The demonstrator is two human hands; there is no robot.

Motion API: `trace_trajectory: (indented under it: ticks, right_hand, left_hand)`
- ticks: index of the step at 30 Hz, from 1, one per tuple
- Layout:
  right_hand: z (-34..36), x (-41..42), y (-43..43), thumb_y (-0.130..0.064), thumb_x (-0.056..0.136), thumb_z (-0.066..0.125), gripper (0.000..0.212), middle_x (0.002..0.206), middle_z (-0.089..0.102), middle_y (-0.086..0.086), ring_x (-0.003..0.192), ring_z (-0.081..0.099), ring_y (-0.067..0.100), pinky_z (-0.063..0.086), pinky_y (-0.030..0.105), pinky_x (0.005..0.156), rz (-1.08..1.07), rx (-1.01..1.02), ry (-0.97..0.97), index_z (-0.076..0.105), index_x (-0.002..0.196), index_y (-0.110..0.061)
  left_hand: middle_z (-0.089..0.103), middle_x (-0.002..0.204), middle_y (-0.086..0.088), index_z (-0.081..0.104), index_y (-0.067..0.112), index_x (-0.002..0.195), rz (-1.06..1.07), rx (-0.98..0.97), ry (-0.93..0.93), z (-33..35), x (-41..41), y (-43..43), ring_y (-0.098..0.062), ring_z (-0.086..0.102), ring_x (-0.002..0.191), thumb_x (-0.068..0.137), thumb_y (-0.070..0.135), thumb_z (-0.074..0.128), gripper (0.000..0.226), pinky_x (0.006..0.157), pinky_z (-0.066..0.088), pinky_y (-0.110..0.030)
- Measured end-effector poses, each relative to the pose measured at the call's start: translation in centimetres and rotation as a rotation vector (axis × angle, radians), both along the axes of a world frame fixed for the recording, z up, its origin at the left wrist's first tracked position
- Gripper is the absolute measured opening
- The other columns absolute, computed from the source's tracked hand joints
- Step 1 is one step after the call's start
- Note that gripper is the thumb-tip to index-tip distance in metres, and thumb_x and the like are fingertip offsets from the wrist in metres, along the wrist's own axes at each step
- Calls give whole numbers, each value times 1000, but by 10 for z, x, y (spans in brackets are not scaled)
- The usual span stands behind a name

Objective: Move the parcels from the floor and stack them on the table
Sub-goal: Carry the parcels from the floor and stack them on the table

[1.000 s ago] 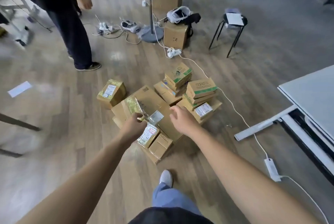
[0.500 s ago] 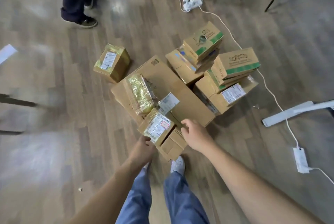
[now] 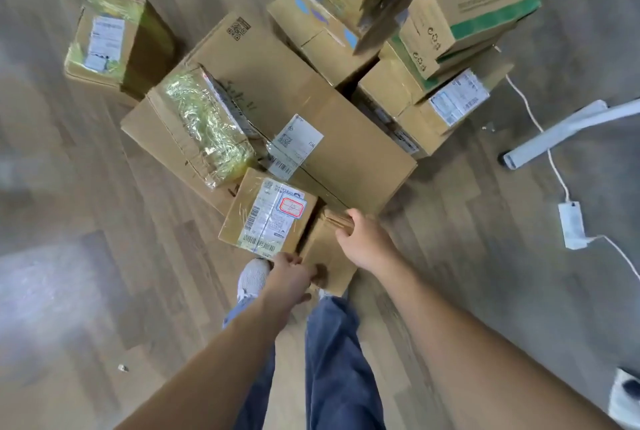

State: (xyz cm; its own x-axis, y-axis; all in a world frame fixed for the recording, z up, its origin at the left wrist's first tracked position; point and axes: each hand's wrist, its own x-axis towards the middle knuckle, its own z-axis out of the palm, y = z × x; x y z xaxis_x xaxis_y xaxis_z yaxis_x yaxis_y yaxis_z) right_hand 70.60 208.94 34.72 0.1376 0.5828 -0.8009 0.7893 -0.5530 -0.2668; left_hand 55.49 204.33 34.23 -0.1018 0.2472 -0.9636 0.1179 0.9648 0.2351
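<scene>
**Down on the wooden floor (image 3: 104, 207)**

The plain parcel (image 3: 325, 256) lies at the person's feet, touching the labelled parcel (image 3: 266, 218) beside it. The right hand (image 3: 363, 246) grips its far corner. The left hand (image 3: 289, 273) meets its near edge; whether it grips cannot be told.

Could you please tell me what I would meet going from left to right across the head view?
yellow-taped box → foil-wrapped parcel → red-stamped parcel → right hand, gripping the small plain box → green-striped box → white power adapter
</scene>
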Motion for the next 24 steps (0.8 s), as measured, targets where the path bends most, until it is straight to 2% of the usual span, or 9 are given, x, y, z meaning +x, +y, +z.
trace_trajectory:
  ticks: [3, 6, 9, 12, 15, 17, 19, 22, 24]
  right_hand:
    - [41, 13, -7, -39, 94, 51, 46, 130, 44, 7, 104, 56, 26, 43, 29, 80, -89, 39, 10, 43, 138, -28]
    - [107, 34, -12, -43, 89, 58, 45, 126, 40, 3, 99, 57, 22, 45, 29, 82, -201, 109, 21, 46, 131, -31]
    - [184, 63, -19, -42, 85, 64, 39, 124, 42, -1, 101, 55, 17, 45, 31, 87, -337, 228, 33, 47, 120, -33]
    - [255, 94, -32, -39, 86, 66, 38, 117, 51, -6, 101, 52, 14, 40, 28, 81, -428, 307, 44, 45, 117, -32]
    - [310, 127, -54, -38, 84, 69, 40, 113, 52, -11, 101, 53, 12, 36, 25, 78, -487, 407, 8, 45, 115, -32]
    - [340, 155, -71, -36, 83, 72, 44, 111, 49, -11, 105, 53, 12, 39, 25, 81, -500, 458, -14, 46, 118, -29]
    - [370, 188, -89, -41, 80, 73, 49, 115, 48, -8, 109, 52, 12, 41, 26, 88, -521, 493, -33, 46, 120, -29]
    - [409, 247, -125, -53, 75, 71, 55, 123, 52, -4, 109, 53, 14, 43, 29, 89, -567, 583, -94, 44, 120, -36]
    - [434, 290, -156, -58, 70, 70, 59, 122, 56, -2, 109, 55, 17, 45, 29, 87, -611, 645, -165, 44, 120, -39]
  left_hand:
    - [59, 90, -7, 47, 16, 101, -44, 13, -35, 33, 6, 1, -19, 56, 79, 74, 20, 70, 36, 66, 54, -35]
    - [58, 101, -11, 47, 17, 100, -128, 66, -84, 87, 16, 17, -21, 57, 81, 68, 18, 69, 39, 58, 48, -30]
    - [61, 107, -10, 47, 18, 103, -204, 140, -171, 150, 41, 37, -23, 63, 89, 68, 15, 70, 41, 64, 51, -32]
    - [64, 109, -9, 45, 15, 113, -280, 236, -219, 211, 75, 49, -25, 64, 97, 70, 19, 66, 49, 75, 55, -39]
    - [64, 107, -11, 41, 16, 120, -406, 329, -270, 262, 115, 48, -24, 65, 87, 70, 28, 63, 56, 66, 53, -35]
    - [62, 103, -11, 41, 19, 122, -481, 403, -298, 289, 147, 42, -21, 62, 78, 86, 20, 61, 41, 60, 48, -28]
    - [61, 92, -7, 43, 20, 121, -558, 450, -324, 318, 183, 34, -18, 57, 71, 89, 9, 57, 37, 60, 48, -29]
    - [62, 94, -4, 48, 15, 123, -775, 613, -370, 360, 249, 13, -22, 61, 80, 71, 15, 65, 54, 71, 54, -39]
    - [67, 98, -6, 55, 14, 118, -937, 747, -345, 387, 295, -10, -23, 64, 87, 64, 24, 72, 57, 75, 54, -38]
